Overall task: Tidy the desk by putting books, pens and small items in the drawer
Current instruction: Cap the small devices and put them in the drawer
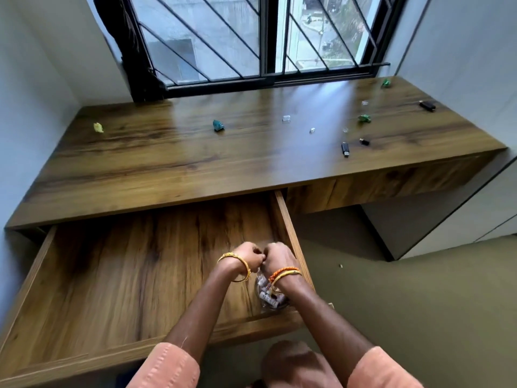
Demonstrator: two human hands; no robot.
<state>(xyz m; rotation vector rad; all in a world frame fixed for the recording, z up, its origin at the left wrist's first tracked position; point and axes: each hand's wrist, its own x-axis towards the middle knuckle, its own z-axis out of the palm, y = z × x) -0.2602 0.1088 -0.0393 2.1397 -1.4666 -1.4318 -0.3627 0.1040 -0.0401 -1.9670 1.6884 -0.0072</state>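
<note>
- The left hand (249, 258) and the right hand (275, 256) meet knuckle to knuckle above the open drawer (117, 278), near its right wall; both have fingers curled in, pinching the top of a clear plastic bag (269, 296) that hangs under the wrists.
- The drawer is pulled well out from under the desk (195, 152), and the bag sits at its front right corner, just inside the front rim.
- I judge the bag soft and light, its film slippery and easy to tear; the gathered neck, where the fingers already are, looks like the sound place to hold it, since a grip lower down would squash the small pieces inside.
- On the desk, well away from the drawer on the far right, lie two black USB sticks (345, 149), some tiny clear bits (286, 118) and green crumpled scraps (364, 118); a teal scrap (218, 125) lies mid-desk and a yellow one (98, 127) far left. All look light and best taken with a fingertip pinch.
- The wrists cover much of the bag, so whether its neck is being tied or opened I cannot tell, and its contents show only as small pale rolled shapes.
</note>
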